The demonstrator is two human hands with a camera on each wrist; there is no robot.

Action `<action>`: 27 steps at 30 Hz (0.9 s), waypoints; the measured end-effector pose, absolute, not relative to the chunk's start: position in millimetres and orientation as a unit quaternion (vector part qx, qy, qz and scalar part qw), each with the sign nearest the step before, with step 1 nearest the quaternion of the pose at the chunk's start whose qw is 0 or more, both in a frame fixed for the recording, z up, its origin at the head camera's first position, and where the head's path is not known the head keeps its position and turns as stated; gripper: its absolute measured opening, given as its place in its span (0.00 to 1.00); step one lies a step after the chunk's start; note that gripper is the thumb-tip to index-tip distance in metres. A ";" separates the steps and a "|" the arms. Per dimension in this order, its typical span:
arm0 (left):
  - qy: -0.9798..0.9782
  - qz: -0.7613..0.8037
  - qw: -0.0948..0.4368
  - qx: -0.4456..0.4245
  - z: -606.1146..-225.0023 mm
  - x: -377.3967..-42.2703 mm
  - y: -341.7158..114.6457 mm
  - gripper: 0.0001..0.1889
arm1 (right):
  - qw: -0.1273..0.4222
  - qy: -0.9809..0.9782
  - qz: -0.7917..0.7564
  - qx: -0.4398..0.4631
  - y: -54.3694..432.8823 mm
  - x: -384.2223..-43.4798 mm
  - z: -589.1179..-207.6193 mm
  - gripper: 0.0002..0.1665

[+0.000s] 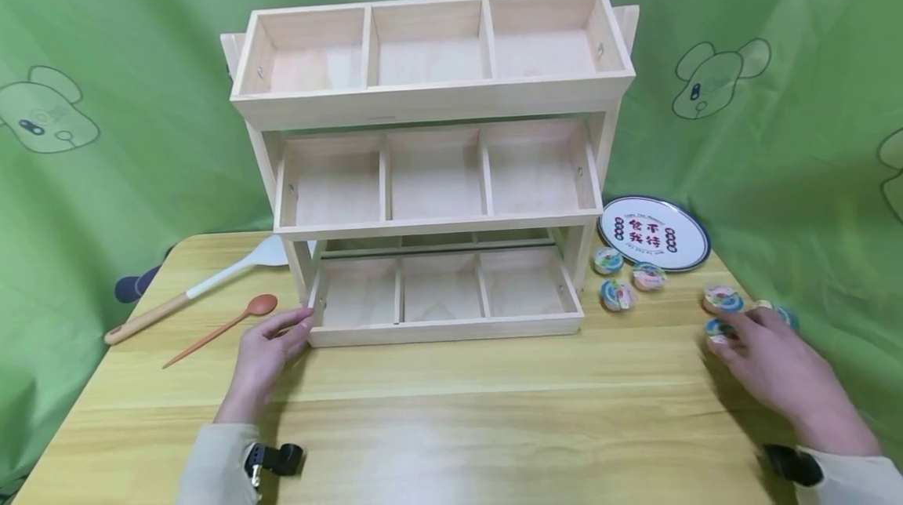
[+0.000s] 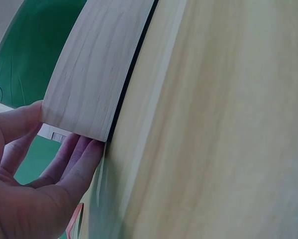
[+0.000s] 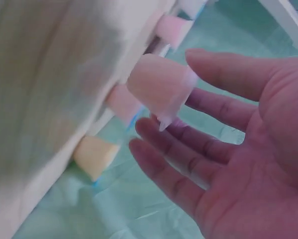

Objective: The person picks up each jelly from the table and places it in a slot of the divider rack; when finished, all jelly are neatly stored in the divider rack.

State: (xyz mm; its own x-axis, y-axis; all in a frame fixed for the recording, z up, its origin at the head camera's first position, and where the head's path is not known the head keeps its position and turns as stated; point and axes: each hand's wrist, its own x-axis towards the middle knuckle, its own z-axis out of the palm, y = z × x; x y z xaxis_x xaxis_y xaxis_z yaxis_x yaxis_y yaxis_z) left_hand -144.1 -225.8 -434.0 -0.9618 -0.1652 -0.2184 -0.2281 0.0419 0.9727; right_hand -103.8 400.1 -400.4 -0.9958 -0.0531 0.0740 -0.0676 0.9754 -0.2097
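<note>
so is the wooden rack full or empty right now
Empty: the head view shows bare wood in all nine compartments of the wooden rack, and the jelly cups are outside it, off to its right.

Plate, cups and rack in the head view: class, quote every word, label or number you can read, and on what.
"食不 / 我待": on the plate, red characters in two rows; the first is less certain.
Plate, curved lettering above and below them: too small to read.
Small cups, print on top: too blurred to read.
Wooden rack, top front: a faint mark, too small to read.
No readable numbers.
</note>
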 end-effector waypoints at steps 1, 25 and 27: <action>0.721 0.679 0.022 -0.136 -434.4 -144.4 -226.2 0.20 | 0.026 -0.993 0.105 0.036 396.1 -104.3 -397.6 0.33; 0.733 0.668 0.034 -0.122 -434.2 -144.8 -229.5 0.22 | 0.026 -0.974 0.145 0.172 318.5 -112.8 -376.6 0.28; 0.734 0.667 0.033 -0.121 -434.4 -145.1 -229.1 0.22 | 0.023 -0.974 0.145 0.172 315.2 -113.2 -376.1 0.28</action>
State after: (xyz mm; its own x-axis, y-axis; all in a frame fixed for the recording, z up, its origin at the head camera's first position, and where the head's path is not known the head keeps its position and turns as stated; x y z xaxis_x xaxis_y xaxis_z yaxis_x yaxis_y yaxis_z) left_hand -145.1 -229.1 -434.4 -0.9684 -0.1341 -0.2102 -0.2221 0.0809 0.9717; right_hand -113.2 315.2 -376.1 -0.9396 -0.3288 0.0955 -0.3423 0.8984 -0.2752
